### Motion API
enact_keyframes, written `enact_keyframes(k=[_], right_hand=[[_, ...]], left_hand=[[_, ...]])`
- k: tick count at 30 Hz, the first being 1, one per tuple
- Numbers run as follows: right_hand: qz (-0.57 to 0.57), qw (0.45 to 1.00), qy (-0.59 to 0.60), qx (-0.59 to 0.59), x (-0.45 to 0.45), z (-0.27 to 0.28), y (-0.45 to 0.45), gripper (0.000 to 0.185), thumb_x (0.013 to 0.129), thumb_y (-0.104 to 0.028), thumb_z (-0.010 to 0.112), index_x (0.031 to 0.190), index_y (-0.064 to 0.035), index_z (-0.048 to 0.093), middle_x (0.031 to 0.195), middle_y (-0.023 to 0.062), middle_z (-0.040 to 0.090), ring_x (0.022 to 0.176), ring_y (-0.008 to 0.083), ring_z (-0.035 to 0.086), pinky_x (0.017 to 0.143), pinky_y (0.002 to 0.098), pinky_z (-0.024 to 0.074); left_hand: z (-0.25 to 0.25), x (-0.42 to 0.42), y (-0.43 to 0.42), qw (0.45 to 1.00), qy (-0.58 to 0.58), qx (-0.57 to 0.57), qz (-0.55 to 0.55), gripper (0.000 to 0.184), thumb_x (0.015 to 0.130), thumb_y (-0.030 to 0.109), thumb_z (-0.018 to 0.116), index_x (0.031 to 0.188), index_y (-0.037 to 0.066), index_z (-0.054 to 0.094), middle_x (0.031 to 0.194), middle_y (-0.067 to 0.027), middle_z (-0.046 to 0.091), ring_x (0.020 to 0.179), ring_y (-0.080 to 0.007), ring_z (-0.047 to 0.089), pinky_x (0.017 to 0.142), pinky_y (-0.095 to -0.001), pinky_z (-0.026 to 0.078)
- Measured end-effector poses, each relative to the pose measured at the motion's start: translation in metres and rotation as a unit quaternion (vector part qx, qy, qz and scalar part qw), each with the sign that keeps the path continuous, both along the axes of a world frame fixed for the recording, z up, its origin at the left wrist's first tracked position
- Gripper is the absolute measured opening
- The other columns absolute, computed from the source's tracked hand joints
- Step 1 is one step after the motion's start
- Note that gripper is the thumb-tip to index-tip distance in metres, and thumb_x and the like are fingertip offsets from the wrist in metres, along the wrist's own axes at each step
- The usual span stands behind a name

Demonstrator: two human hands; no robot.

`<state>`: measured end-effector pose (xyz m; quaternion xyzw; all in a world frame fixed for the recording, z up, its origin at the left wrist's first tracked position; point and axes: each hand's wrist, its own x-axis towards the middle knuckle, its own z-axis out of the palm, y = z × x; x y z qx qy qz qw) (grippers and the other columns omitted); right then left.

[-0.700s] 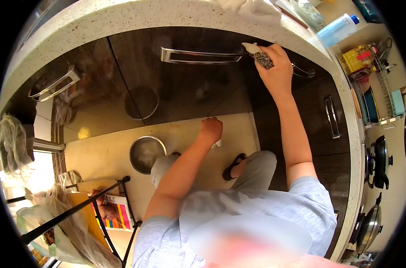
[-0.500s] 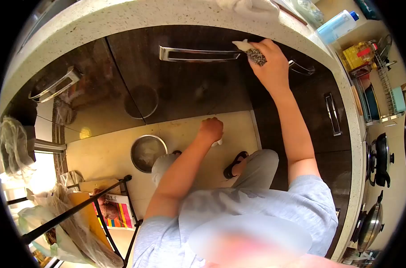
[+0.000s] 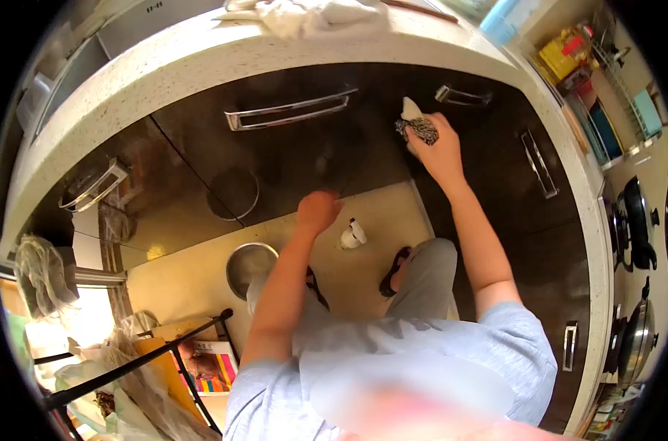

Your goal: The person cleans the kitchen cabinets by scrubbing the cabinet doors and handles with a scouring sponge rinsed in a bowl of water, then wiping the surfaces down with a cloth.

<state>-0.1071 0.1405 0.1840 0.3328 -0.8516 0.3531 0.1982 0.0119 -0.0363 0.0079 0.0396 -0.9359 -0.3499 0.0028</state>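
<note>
My right hand point(image 3: 440, 151) is closed around a grey steel wool scrubber point(image 3: 420, 131) and a white, pointed piece that looks like cloth point(image 3: 411, 109). It is against the dark cabinet front point(image 3: 378, 140), near the corner between two handles. My left hand point(image 3: 319, 212) is curled into a fist low in front of the cabinet; its palm side is hidden, so I cannot see whether anything is inside. A white bottle with a dark mark, apparently a spray bottle point(image 3: 354, 235), is on the floor to the right of that hand.
A metal basin point(image 3: 231, 272) sits on the tiled floor, left of my legs. Above the cabinets runs a speckled countertop point(image 3: 422, 55) with a white cloth point(image 3: 312, 18). A black-framed rack point(image 3: 143, 360) with bags stands at lower left. Pans point(image 3: 635, 220) are at right.
My right hand has moved down the cabinet front with the scrubber. My left hand has shifted left, uncovering the white bottle on the floor. The view has tilted slightly.
</note>
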Motion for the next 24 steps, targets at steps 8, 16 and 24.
enact_keyframes(k=[8, 16, 24], right_hand=[[0.104, 0.709, -0.596, -0.362, 0.090, -0.083, 0.012, 0.056, 0.085, -0.027, 0.061, 0.129, -0.0039, 0.035, 0.117, 0.0101, 0.051, 0.103, 0.0184, 0.050, 0.085, 0.0305, 0.0420], [0.199, 0.794, -0.512, -0.262, 0.106, -0.084, 0.027, 0.053, 0.094, -0.036, 0.043, 0.138, -0.0152, 0.023, 0.126, 0.0115, 0.041, 0.110, 0.0204, 0.044, 0.092, 0.0316, 0.0375], [0.167, 0.840, -0.464, -0.225, 0.113, -0.088, 0.059, 0.060, 0.090, -0.016, 0.052, 0.140, -0.0156, 0.019, 0.125, 0.0143, 0.043, 0.100, 0.0189, 0.052, 0.083, 0.0302, 0.0438]], left_hand=[[0.037, 0.025, 0.051, 0.679, -0.041, 0.732, -0.047, 0.045, 0.090, 0.030, 0.053, 0.128, 0.009, 0.042, 0.116, 0.0002, 0.053, 0.105, -0.0115, 0.050, 0.090, -0.0299, 0.040], [0.060, 0.043, 0.094, 0.730, 0.163, 0.646, 0.153, 0.025, 0.089, 0.017, 0.056, 0.111, 0.006, 0.052, 0.106, -0.0005, 0.056, 0.093, -0.0088, 0.052, 0.079, -0.0244, 0.043], [0.191, 0.024, 0.034, 0.788, 0.494, -0.233, 0.284, 0.033, 0.067, 0.004, 0.068, 0.098, 0.007, 0.061, 0.094, -0.0055, 0.056, 0.081, -0.0246, 0.054, 0.070, -0.0328, 0.044]])
